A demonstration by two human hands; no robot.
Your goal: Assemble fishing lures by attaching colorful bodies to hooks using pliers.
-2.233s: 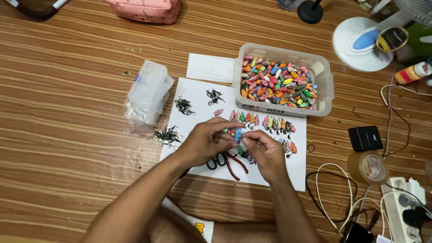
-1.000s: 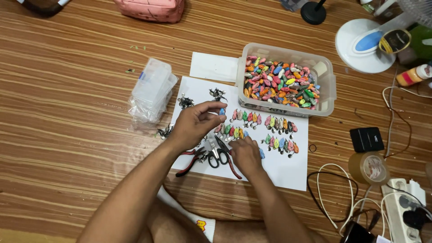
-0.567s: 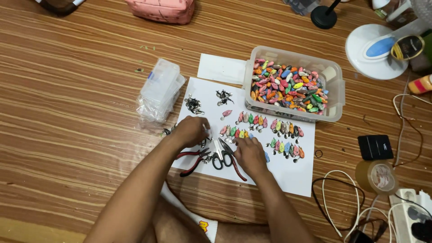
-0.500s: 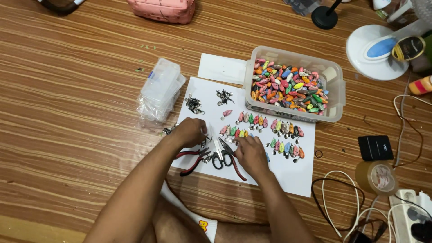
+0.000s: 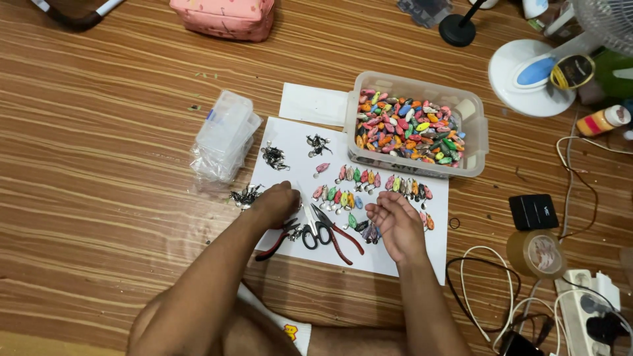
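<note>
Head view: small coloured fishing lures (image 5: 369, 188) in rows on a white paper sheet (image 5: 422, 260), two hands working beside them.

Lures: two loose rows just beyond the fingertips of the right hand (image 5: 395, 224), a few more at and under its fingers; oval, glossy, in pink, green, orange and yellow. Right hand palm-up, fingers loosely curled; whether it pinches a lure cannot be made out. Left hand (image 5: 277, 203) knuckles-up, fingers bent down onto the sheet beside a cluster of dark metal hooks (image 5: 246, 196); what lies under it is hidden, grip not discernible. Between the hands: red-handled pliers (image 5: 339, 238) and a second pair (image 5: 273, 240), partly covered by the left wrist. Beyond the rows: clear plastic tub (image 5: 475, 142) heaped with more lures. Left of the sheet: bagged clear boxes (image 5: 224, 135).
</note>
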